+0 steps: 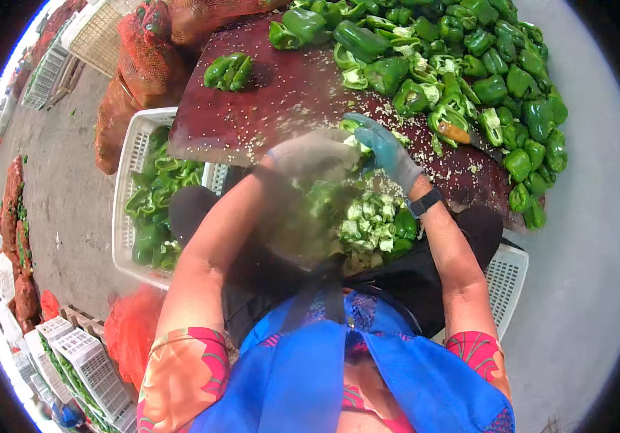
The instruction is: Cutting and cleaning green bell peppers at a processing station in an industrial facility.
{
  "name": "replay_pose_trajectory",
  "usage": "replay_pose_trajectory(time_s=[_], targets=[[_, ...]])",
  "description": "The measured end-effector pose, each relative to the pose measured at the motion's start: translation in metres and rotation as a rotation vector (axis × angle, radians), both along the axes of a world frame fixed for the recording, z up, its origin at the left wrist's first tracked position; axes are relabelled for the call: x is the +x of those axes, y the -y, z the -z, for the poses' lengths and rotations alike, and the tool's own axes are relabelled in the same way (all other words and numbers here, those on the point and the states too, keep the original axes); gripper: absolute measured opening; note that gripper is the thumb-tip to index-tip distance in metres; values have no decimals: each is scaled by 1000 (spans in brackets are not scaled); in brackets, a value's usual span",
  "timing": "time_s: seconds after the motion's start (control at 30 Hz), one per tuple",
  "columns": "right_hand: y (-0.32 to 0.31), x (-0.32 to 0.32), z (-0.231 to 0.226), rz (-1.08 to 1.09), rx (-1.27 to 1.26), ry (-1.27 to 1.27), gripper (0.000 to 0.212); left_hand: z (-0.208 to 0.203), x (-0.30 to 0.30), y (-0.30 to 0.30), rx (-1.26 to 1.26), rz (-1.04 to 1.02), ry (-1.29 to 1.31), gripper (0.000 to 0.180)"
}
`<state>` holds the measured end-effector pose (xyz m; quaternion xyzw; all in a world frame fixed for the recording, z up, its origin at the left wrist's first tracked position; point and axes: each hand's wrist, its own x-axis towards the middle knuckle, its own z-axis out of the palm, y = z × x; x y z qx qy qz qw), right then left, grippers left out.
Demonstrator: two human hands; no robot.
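My left hand (pixel 317 154), in a pale grey glove and smeared by motion, reaches in from the left over the near edge of the dark red board (pixel 281 94). Opposite it, my right hand (pixel 388 150) wears a teal and grey glove, with a dark watch (pixel 424 203) at the wrist. Both hands close around a green bell pepper (pixel 354 134), mostly hidden by the gloves; pale inner flesh shows between them. Below them, at my lap, lies a pile of cut-out pepper cores (pixel 369 222). A knife (pixel 454 133) with an orange handle rests among the peppers to the right.
Several whole and cut green peppers (pixel 490 90) heap along the board's far right side. One opened pepper (pixel 228 72) sits apart at far left, among scattered seeds. A white crate (pixel 124 216) with pepper pieces stands left. Beyond it are red mesh sacks (pixel 147 68).
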<state>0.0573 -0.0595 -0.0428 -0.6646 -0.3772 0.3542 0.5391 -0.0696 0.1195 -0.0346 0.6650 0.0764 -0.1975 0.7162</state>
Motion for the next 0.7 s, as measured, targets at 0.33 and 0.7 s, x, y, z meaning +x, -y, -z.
replay_pose_trajectory(time_s=[0.33, 0.7], targets=[[-1, -10, 8, 188, 35, -146, 50, -20, -7, 54, 343, -396, 73, 31], [13, 11, 50, 205, 268, -810, 63, -42, -75, 71, 810, -58, 629, 25]])
